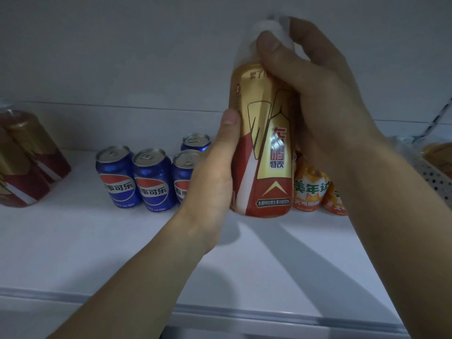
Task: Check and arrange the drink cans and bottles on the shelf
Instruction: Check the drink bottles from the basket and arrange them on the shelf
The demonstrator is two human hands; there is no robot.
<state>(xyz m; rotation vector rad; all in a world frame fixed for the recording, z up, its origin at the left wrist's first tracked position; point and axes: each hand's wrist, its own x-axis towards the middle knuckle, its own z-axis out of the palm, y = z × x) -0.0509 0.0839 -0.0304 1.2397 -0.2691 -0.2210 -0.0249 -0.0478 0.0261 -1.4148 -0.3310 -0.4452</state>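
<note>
A: How many blue cans (pixel 151 179) do you see?

B: Four. Three stand in a row just left of the left hand (pixel 212 177). One more stands behind them, and the left hand hides part of it.

A: And the orange cans (pixel 310 189)?

B: I count two. They sit low between the two hands, behind the big bottle. Only bits of them show, so there may be more I cannot see.

A: What are the hands doing?

B: Both hands hold one gold and red bottle (pixel 266 143). The left hand is wrapped around its lower side, with the thumb lying flat on the front. The right hand (pixel 325 99) is closed around the top part, with the fingers curled over the white cap end.

A: Is the bottle on the shelf (pixel 97 241)?

B: No. It is up in the air, standing straight, just above the white shelf. Its shadow falls on the shelf under it.

A: Are there more bottles like it?

B: Yes, far to the left of the left hand. I can see two gold and red bottles (pixel 27 157) there, close together, right at the edge of the view. They look tilted, but that side is bent by the camera.

A: Anything on the other side?

B: Far right of the right hand is a white basket with little holes (pixel 433 177). Something yellow-brown is in it, but it is too blurry to name.
</note>
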